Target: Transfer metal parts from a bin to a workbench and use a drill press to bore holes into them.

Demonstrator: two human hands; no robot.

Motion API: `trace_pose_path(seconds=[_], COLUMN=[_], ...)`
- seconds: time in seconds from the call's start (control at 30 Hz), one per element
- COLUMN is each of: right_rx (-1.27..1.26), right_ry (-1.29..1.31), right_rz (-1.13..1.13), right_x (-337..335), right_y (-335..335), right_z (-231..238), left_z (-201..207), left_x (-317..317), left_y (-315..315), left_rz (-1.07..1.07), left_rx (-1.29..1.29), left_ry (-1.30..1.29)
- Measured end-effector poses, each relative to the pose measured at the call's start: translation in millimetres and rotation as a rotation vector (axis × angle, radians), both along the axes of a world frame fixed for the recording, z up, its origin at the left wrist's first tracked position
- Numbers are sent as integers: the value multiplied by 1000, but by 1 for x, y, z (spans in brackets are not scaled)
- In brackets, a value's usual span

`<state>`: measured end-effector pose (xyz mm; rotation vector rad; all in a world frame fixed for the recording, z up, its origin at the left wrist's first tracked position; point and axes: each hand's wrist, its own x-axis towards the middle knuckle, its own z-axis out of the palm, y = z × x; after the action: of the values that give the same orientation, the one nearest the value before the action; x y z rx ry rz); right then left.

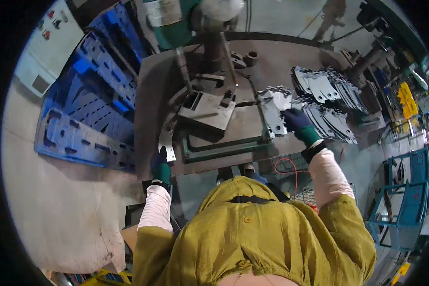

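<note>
My left hand (pixel 160 164), in a dark glove with a green cuff, grips the near end of a curved, holed metal plate (pixel 166 142) at the left side of the table. That plate reaches up beside a steel die block (pixel 207 112) on the machine's base. On the right, my right hand (pixel 296 120), gloved alike, closes on the right edge of a flat metal plate (pixel 274 115) with toothed far edge and holes. Its fingertips are partly hidden. Several similar plates lie in overlapping rows (pixel 325 121) just right of that hand.
A green machine head (pixel 171 28) with two rods stands over the die. Another stack of plates (pixel 321 86) lies at the far right of the brown table (pixel 152 86). Blue plastic pallets (pixel 88 138) and a control box (pixel 47 47) stand left. A blue rack (pixel 405 190) is at right.
</note>
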<state>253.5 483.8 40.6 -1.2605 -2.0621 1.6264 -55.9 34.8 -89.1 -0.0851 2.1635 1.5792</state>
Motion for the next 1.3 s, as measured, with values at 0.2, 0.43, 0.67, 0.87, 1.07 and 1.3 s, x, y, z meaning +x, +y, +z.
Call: trace_pose_path(seconds=[0.2,0.43,0.67,0.87,1.07,1.3], right_rx=[474,360,468,655,1087,1298], right_ry=[-609,-698,-514,-268,121,298], right_rz=[15,-219,124,315,713,843], right_x=[10,-11,11,31,44,22], right_y=[-25,-38,-7,8,-1,-56], right_z=[-21,-54,-62,-9,72,105], left_z=[9,0,-21,97,62,11], left_x=[-5,5,4,122,144,32], left_y=[36,71,5,99,109,46], left_rz=[-25,-60,-387,-430,-828,68], left_rx=[-482,-837,-1078,268,-613,-633], left_ry=[129,659,1020,-197,802,464])
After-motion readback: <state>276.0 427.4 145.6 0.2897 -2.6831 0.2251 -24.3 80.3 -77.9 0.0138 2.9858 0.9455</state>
